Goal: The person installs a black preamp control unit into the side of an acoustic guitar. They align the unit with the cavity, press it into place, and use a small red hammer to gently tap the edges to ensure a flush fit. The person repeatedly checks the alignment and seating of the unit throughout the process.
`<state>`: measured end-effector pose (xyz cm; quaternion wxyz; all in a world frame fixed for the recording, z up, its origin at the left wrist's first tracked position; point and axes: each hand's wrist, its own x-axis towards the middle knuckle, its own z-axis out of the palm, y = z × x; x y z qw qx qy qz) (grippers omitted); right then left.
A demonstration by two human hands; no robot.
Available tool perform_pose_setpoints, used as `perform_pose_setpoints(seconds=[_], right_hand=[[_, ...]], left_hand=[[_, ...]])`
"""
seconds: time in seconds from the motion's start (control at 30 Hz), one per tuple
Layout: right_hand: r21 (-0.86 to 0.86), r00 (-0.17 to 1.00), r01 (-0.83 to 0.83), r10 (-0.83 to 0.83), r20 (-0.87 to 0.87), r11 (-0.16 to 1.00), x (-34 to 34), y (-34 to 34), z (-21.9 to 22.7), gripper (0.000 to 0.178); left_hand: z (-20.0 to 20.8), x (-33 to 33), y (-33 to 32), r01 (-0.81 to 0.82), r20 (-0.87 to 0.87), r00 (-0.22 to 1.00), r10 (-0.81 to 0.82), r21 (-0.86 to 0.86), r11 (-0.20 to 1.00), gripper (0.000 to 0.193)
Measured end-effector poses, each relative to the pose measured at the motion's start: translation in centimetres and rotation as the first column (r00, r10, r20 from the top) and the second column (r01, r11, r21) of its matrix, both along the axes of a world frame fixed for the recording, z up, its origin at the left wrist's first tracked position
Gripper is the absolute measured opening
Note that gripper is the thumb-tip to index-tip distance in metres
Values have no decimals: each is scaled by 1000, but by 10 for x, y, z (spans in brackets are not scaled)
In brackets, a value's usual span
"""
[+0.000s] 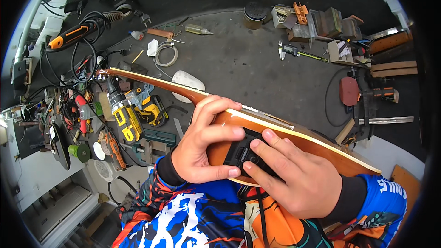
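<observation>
An acoustic guitar [317,150] lies across my lap, its brown side turned up and its neck reaching to the far left. Set in that side is a small black preamp panel [235,154] with a knob. My left hand [197,142] is closed round the guitar body: fingers over the pale-bound edge, index fingertip at the panel, thumb by the lower edge. From the right, my right hand [298,179] rests its spread fingertips on the panel, covering much of it. Whether the panel sits flush cannot be made out.
On the dark workbench [229,59] are a yellow cordless drill [126,117], a coiled cable [166,55], a digital caliper [301,53] and a round tin [255,15]. Tangled tools and cords crowd the left. Small boxes [328,23] and a red sanding pad [348,91] stand at right.
</observation>
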<state>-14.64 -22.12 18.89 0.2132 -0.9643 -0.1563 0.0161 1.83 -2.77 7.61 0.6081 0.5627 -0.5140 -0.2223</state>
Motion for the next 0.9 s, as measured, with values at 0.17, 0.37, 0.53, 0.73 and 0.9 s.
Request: perform_pose_setpoints(seconds=[0.17,0.37,0.53,0.73,0.9], right_hand=[[-95,993,-105,110,52,990,3,-6,-7,37],[-81,996,-76,71,-59,994,7,-1,6,40],[-84,996,-72,67,-62,994,9,0,8,39],[-82,998,-49,45,-52,995,10,2,8,37],[-80,999,-44,44,-9,996,8,1,3,35]], left_hand=[[2,3,5,0,88,996,-2,23,1000,54],[1,10,5,30,182,983,-34,26,999,44],[0,6,5,-7,216,976,-3,44,999,39],[2,11,8,29,209,977,-48,92,995,40],[7,13,7,27,195,980,-45,95,995,39]])
